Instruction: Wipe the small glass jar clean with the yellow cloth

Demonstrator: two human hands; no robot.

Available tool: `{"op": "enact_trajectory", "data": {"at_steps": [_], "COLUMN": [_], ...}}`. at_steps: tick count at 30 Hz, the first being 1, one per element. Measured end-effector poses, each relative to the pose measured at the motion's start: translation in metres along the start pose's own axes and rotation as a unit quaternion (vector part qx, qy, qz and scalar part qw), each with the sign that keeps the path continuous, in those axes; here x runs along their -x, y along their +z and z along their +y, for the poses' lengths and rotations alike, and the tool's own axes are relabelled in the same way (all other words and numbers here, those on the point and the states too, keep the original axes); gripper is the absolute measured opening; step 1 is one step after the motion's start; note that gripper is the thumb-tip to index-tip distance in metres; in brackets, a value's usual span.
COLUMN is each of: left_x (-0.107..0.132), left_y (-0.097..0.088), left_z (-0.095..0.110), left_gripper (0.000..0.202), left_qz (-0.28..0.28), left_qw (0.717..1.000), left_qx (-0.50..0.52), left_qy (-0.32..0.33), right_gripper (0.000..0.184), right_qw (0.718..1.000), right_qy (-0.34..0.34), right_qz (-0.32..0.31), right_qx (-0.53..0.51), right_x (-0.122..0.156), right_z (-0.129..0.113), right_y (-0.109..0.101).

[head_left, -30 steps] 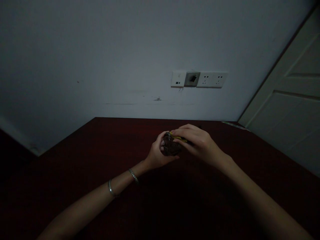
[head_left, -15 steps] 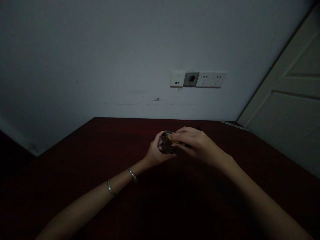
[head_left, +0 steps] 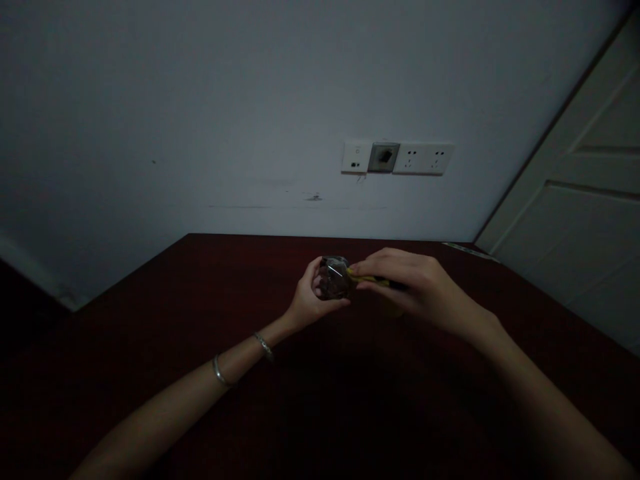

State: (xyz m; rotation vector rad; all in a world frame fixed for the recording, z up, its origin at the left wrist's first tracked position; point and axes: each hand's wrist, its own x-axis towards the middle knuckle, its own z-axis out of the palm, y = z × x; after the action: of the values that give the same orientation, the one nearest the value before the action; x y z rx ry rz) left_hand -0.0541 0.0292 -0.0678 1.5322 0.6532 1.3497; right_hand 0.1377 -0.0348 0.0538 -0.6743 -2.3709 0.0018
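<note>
My left hand [head_left: 307,299] is wrapped round a shiny, see-through glass cup [head_left: 335,281], its thumb along the near side and its fingers round the far left side. Light glints off the faceted wall of the glass. At its right edge, my right hand [head_left: 403,273] pinches a folded yellow cloth [head_left: 370,279] between thumb and fingers. The tip of the cloth meets or nearly meets the glass; in this dim light I cannot tell which. Part of the cloth is hidden under the right hand.
Both hands are over a dark red table [head_left: 225,273] that reaches a pale wall [head_left: 250,120]. Sockets and switches [head_left: 397,159] sit on the wall. A white panelled door [head_left: 590,193] stands at the right, and a flat patterned strip [head_left: 467,250] lies at the far right table edge.
My right hand has drawn back to the right with the yellow cloth, off the face of the glass. The left hand has tilted the glass slightly, so more of it shows.
</note>
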Motion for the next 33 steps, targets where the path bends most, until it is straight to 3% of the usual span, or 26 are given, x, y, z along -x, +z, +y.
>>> {"op": "enact_trajectory", "data": {"at_steps": [11, 22, 27, 33], "left_x": [0.007, 0.002, -0.001, 0.0], "left_y": [0.006, 0.005, 0.001, -0.002], "left_z": [0.007, 0.005, 0.003, 0.006], "left_gripper": [0.097, 0.099, 0.097, 0.098], "left_qz": [-0.094, -0.055, -0.061, -0.068], "left_qw": [0.993, 0.998, 0.998, 0.997], "left_qx": [-0.059, 0.008, 0.013, -0.027], "left_qy": [0.034, -0.011, 0.002, -0.004], "right_gripper": [0.021, 0.017, 0.017, 0.02], "right_qw": [0.998, 0.998, 0.996, 1.0], "right_qy": [-0.005, -0.008, 0.012, -0.004], "right_qz": [-0.014, -0.04, -0.08, -0.004], "right_qx": [0.058, 0.053, 0.023, 0.026], "right_x": [-0.006, -0.007, -0.009, -0.006], "right_z": [0.012, -0.002, -0.008, -0.002], "right_y": [0.003, 0.007, 0.002, -0.008]}}
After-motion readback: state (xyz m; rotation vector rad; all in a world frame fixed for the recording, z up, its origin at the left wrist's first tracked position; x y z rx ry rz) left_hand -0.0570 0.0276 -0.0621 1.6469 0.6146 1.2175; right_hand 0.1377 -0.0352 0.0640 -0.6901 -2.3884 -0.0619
